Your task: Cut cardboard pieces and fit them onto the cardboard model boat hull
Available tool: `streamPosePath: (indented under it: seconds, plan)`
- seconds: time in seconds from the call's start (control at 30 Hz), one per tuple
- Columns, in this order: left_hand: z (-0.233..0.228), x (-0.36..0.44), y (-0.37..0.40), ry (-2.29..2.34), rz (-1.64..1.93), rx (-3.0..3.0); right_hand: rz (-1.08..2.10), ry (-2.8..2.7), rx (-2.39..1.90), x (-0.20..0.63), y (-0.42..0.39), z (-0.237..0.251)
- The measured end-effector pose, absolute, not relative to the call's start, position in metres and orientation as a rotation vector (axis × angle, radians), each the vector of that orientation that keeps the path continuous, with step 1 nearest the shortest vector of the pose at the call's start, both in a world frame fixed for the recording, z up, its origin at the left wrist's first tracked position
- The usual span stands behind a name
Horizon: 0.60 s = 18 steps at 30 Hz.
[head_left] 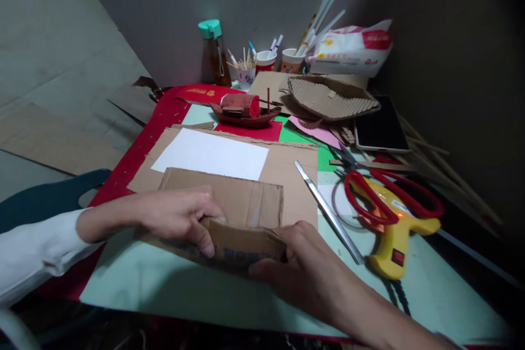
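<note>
A piece of brown cardboard (229,191) with a bent front strip is held between both hands above the table's front part. My left hand (184,216) grips it from the left, thumb in front and fingers behind the fold. At the right end of the strip, my right hand (295,262) pinches it between thumb and fingers. Behind it lies a white sheet of paper (213,150) on a larger flat cardboard sheet (301,175). A silver craft knife (328,210) rests to the right of the cardboard.
Red-handled scissors (355,191) lie over a yellow glue gun (391,251) at the right. A small model boat (246,109) and a corrugated cardboard hull (332,98) stand farther back. Behind them are a teal-capped bottle (215,54), cups (266,60) and a tissue pack (353,49).
</note>
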<state>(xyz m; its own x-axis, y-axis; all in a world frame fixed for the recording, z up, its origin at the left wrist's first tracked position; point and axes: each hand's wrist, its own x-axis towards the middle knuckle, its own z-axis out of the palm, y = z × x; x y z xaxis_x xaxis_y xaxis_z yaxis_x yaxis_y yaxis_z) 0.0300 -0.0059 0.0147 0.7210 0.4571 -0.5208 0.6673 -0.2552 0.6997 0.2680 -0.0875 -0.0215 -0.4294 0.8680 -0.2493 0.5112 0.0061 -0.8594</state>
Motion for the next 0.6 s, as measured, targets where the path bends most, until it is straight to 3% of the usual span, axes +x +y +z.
streamPosePath:
  seconds: [0.13,0.4,0.6]
  plan:
    - [0.004,0.031,-0.003,0.886,-0.358,1.867,1.464,-1.817,-1.5,0.268,-0.09,-0.022]
    - [-0.004,0.027,-0.006,0.782,-0.12,2.036,1.175,-1.757,-1.529,0.268,-0.107,-0.036]
    - [-0.011,0.023,-0.021,0.89,0.076,2.295,1.051,-1.95,-1.658,0.264,-0.097,-0.018]
